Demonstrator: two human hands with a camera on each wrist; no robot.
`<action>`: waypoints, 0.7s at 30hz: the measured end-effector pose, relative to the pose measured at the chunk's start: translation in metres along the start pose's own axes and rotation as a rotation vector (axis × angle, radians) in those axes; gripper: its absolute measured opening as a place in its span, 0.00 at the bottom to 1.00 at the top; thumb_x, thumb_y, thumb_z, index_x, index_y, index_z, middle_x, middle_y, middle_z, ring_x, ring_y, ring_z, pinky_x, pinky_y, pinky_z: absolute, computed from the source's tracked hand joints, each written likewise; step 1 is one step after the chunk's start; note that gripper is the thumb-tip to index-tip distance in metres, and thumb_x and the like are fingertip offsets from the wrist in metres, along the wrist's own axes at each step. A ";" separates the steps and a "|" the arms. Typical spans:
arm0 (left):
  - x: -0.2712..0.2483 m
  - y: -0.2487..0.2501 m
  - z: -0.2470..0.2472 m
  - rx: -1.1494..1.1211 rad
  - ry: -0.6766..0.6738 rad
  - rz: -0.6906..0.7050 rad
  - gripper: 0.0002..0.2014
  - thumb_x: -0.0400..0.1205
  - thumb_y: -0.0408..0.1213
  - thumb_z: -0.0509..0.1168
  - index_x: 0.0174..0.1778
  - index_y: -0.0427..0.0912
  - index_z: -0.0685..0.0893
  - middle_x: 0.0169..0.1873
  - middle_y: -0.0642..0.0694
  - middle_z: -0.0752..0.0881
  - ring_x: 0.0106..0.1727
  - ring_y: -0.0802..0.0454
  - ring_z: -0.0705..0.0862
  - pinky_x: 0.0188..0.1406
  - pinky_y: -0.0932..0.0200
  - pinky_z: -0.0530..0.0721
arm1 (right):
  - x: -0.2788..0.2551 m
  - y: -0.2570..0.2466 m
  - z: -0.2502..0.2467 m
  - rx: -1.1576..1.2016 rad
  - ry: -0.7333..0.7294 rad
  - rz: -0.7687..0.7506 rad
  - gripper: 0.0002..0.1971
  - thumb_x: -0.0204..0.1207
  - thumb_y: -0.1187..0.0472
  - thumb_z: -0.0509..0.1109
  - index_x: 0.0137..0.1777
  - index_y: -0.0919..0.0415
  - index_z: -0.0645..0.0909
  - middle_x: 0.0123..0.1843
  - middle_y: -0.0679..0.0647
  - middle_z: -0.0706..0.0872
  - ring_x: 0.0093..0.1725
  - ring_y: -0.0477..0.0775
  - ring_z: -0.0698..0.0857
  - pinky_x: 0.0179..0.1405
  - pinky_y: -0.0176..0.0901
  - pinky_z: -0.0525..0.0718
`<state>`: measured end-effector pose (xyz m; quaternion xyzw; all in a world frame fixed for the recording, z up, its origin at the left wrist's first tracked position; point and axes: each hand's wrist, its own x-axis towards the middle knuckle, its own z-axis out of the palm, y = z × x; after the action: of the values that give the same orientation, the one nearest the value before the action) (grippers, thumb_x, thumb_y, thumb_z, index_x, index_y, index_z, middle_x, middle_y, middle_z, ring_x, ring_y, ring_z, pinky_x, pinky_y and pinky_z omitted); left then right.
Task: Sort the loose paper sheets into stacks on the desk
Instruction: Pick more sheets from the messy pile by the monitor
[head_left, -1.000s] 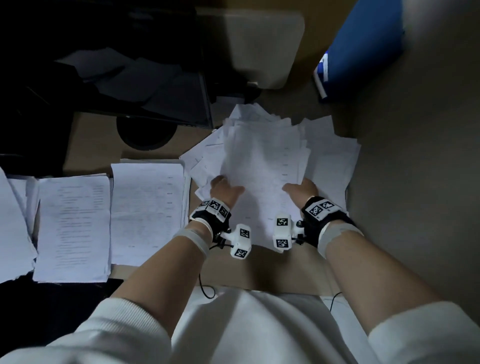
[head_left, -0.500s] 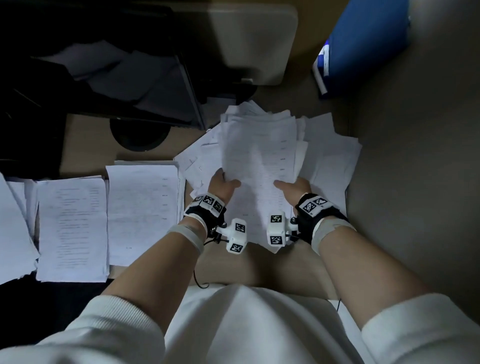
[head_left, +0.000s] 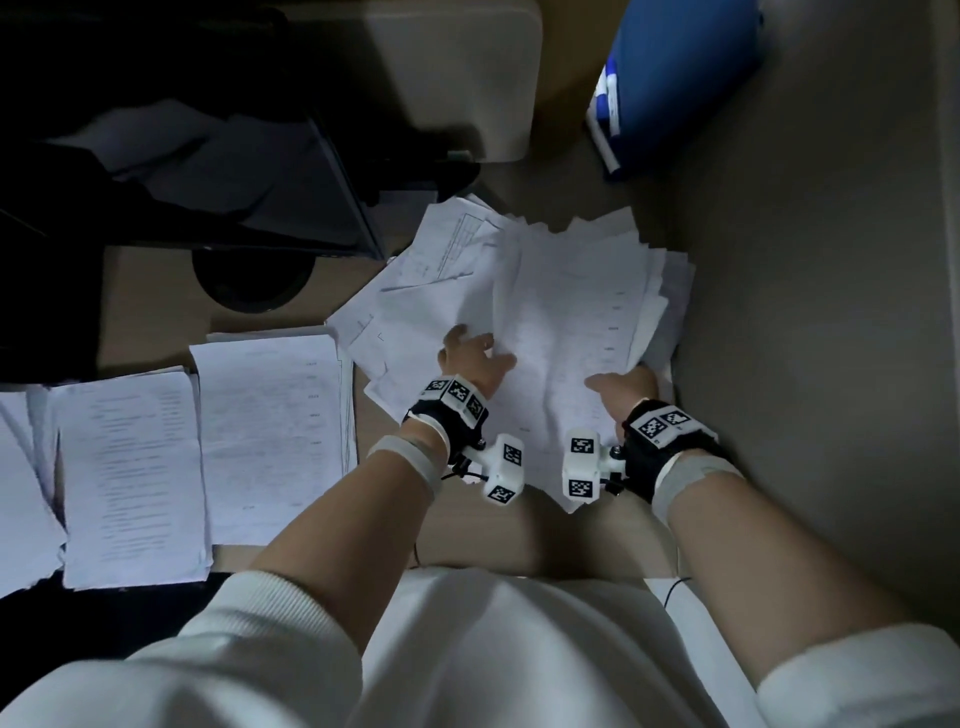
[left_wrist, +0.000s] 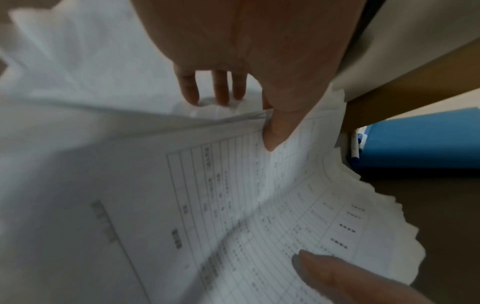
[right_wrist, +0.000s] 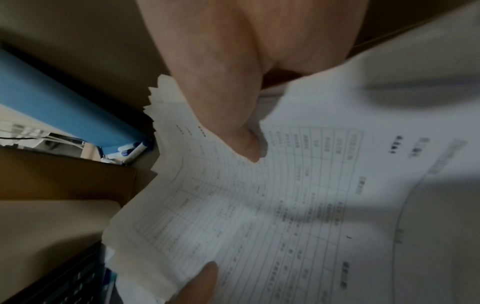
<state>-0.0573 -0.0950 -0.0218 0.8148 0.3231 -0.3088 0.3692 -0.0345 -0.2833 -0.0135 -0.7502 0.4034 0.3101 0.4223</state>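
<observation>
A bundle of printed paper sheets (head_left: 576, 312) is lifted off the desk at centre right, its far edges fanned and uneven. My left hand (head_left: 475, 358) grips its near left edge, thumb on top and fingers underneath (left_wrist: 221, 90). My right hand (head_left: 623, 387) grips the near right edge, its thumb (right_wrist: 233, 127) pressed on the top sheet. The top sheet (left_wrist: 259, 205) carries a ruled table. More loose sheets (head_left: 415, 291) lie askew under and to the left of the bundle. Three paper stacks lie flat on the left: one (head_left: 270, 426), another (head_left: 130, 478) and a third (head_left: 21, 493).
A blue box (head_left: 675, 78) stands at the back right beside a grey wall (head_left: 831, 364). A dark tray of papers (head_left: 208, 156) and a round black base (head_left: 249, 280) fill the back left. The desk's front edge (head_left: 519, 551) shows bare wood.
Both hands and the bundle have shifted to the right, off the loose pile. More of the loose sheets on the left now shows.
</observation>
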 end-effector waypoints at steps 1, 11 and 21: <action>0.000 -0.002 -0.005 0.023 -0.007 -0.013 0.28 0.80 0.50 0.69 0.76 0.46 0.78 0.82 0.44 0.62 0.81 0.38 0.64 0.78 0.48 0.63 | -0.001 -0.003 0.003 -0.014 -0.025 0.002 0.30 0.74 0.64 0.77 0.73 0.69 0.71 0.68 0.61 0.81 0.67 0.66 0.81 0.63 0.56 0.80; 0.009 -0.004 -0.018 -0.009 -0.041 -0.110 0.46 0.59 0.66 0.63 0.73 0.45 0.77 0.69 0.39 0.78 0.71 0.33 0.74 0.71 0.38 0.72 | -0.010 -0.015 0.012 -0.107 -0.147 0.015 0.24 0.77 0.60 0.76 0.68 0.72 0.77 0.67 0.64 0.82 0.57 0.61 0.80 0.54 0.50 0.78; -0.015 -0.028 -0.031 -0.532 0.094 -0.069 0.36 0.77 0.30 0.74 0.73 0.36 0.57 0.44 0.46 0.81 0.46 0.46 0.84 0.51 0.54 0.81 | -0.038 -0.025 0.015 -0.061 -0.089 0.017 0.18 0.73 0.74 0.66 0.63 0.71 0.73 0.70 0.67 0.77 0.63 0.67 0.79 0.60 0.57 0.79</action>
<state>-0.0794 -0.0597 -0.0058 0.6911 0.4372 -0.1871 0.5442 -0.0332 -0.2489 0.0197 -0.7447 0.3810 0.3587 0.4142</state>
